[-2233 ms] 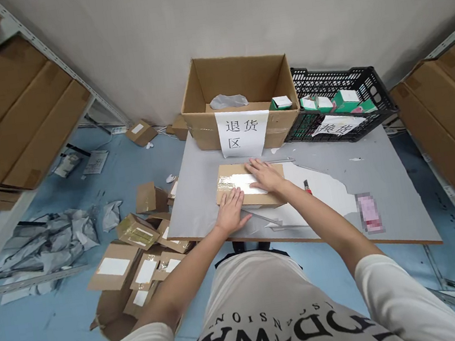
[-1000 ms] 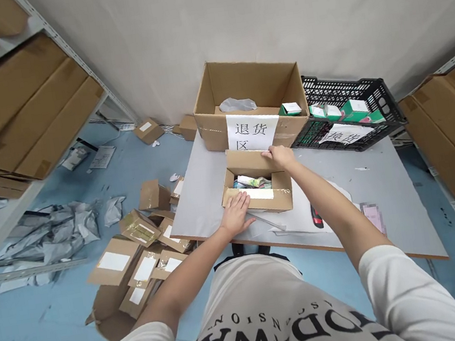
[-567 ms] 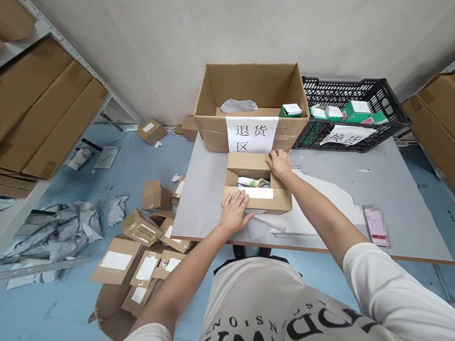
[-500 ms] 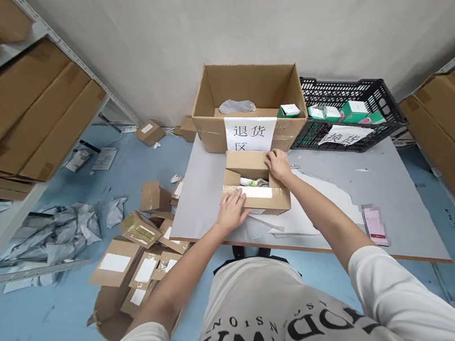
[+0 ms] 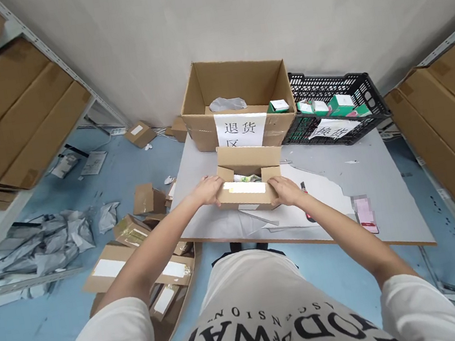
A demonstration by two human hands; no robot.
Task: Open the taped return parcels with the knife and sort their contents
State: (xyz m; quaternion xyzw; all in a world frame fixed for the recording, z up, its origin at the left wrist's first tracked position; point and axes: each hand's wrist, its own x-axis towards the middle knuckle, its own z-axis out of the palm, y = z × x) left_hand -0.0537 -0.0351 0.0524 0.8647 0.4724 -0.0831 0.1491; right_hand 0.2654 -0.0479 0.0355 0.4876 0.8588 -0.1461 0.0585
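Observation:
A small cardboard box (image 5: 246, 201) stands on the table near its front edge, its top flaps up or folded out. Through the opening shows a white and green item (image 5: 247, 178), partly hidden by the front flap with its white label. My left hand (image 5: 210, 190) grips the box's left front corner, fingers curled over the edge. At the right front corner, my right hand (image 5: 284, 190) is closed on the cardboard in the same way. Just right of that hand lies a red and black box cutter (image 5: 306, 202), partly covered by my forearm.
Behind stands a large open carton (image 5: 200, 132) with a paper sign, beside a black plastic crate (image 5: 368, 109) of green-white boxes. A phone (image 5: 364, 212) lies on the table (image 5: 405, 212) to the right. Opened cartons (image 5: 109, 265) fill the floor at left; shelves flank both sides.
My left hand has shifted from the front flap to the left corner. My right hand has come forward from the back right to the front right corner. The box cutter is now visible.

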